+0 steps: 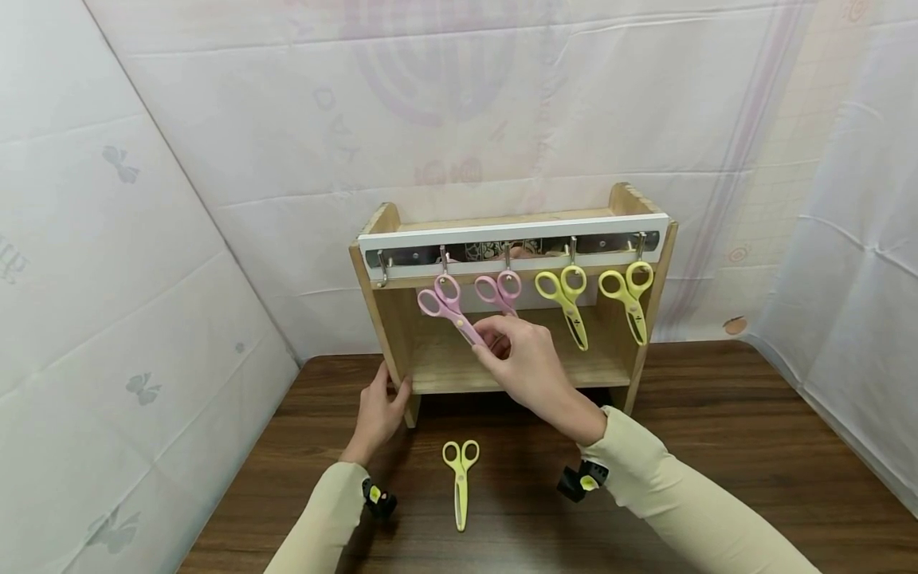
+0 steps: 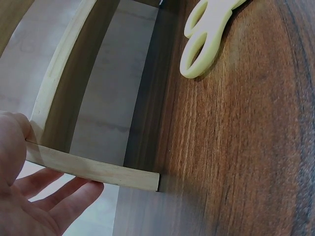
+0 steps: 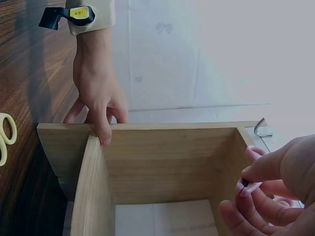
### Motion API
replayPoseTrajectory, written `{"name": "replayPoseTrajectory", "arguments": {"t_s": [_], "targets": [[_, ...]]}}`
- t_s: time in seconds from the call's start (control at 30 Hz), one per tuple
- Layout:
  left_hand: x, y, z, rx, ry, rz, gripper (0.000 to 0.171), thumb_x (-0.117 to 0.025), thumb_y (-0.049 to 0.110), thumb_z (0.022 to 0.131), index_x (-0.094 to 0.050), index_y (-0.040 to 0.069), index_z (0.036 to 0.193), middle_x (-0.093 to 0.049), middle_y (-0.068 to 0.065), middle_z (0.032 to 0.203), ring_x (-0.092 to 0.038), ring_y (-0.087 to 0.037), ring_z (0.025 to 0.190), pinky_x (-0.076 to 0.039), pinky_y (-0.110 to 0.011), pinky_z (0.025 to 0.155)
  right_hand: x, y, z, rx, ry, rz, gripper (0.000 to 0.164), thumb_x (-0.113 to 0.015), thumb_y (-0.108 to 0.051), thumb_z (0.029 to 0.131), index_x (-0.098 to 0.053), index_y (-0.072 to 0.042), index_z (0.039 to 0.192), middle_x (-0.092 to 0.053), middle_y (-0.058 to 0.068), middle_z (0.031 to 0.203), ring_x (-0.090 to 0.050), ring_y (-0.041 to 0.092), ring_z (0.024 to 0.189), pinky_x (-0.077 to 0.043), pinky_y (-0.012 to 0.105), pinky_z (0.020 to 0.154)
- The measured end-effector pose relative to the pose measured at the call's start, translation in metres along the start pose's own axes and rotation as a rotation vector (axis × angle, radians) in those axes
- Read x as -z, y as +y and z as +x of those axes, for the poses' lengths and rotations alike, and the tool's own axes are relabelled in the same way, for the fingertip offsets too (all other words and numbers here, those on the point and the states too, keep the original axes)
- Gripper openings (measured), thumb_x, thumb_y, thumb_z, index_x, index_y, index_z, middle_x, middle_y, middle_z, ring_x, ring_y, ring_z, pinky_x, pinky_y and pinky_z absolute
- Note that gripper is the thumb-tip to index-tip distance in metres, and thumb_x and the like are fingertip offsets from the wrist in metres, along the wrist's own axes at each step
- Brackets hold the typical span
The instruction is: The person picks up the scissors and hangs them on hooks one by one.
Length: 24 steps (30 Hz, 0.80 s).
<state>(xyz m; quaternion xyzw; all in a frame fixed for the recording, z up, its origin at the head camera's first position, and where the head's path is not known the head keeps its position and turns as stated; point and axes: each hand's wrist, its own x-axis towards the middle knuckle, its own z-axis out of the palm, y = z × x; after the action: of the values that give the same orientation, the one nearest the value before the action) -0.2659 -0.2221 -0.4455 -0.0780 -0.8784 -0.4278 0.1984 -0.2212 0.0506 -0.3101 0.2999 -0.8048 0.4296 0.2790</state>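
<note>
My right hand (image 1: 527,363) pinches a pair of pink scissors (image 1: 452,309) by the blade end. One handle loop overlaps the second hook from the left; whether it bears on the hook, I cannot tell. Behind the fingers, another pair of pink scissors (image 1: 498,291) hangs at the middle hook, its blades partly hidden. With thumb and fingers on either side, my left hand (image 1: 378,410) grips the lower left panel of the wooden shelf (image 1: 385,319). In the left wrist view, this hand (image 2: 49,196) has its thumb side and fingers around the panel (image 2: 93,165).
Yellow scissors (image 1: 566,299) and another yellow pair (image 1: 631,299) hang from the two right hooks. A bare hook (image 1: 382,269) is at the far left of the white rail (image 1: 512,226). Another yellow pair of scissors (image 1: 461,482) lies on the dark wood table (image 1: 717,446) before the shelf.
</note>
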Motion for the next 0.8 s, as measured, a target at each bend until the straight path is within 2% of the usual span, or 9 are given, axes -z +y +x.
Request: {"name": "replayPoseTrajectory", "arguments": {"t_s": [0.4, 0.8], "targets": [[0.0, 0.0, 0.0, 0.001, 0.005, 0.004, 0.042, -0.059, 0.021, 0.106, -0.051, 0.006, 0.144, -0.068, -0.021, 0.121, -0.069, -0.037, 0.106, -0.063, -0.047, 0.074, -0.007, 0.003, -0.002, -0.006, 0.0, 0.003, 0.014, -0.077, -0.002, 0.089, -0.074, -0.007, 0.101, -0.068, -0.003, 0.076, -0.064, 0.006, 0.065, -0.057, 0.024, 0.06], [0.001, 0.001, 0.0, -0.002, 0.002, 0.007, 0.041, -0.059, 0.02, 0.106, -0.051, 0.006, 0.143, -0.068, -0.02, 0.121, -0.069, -0.036, 0.106, -0.063, -0.047, 0.075, -0.025, 0.005, -0.004, -0.016, 0.046, 0.03, 0.016, -0.077, -0.002, 0.088, -0.073, -0.008, 0.102, -0.068, -0.002, 0.076, -0.065, 0.007, 0.065, -0.057, 0.026, 0.062]]}}
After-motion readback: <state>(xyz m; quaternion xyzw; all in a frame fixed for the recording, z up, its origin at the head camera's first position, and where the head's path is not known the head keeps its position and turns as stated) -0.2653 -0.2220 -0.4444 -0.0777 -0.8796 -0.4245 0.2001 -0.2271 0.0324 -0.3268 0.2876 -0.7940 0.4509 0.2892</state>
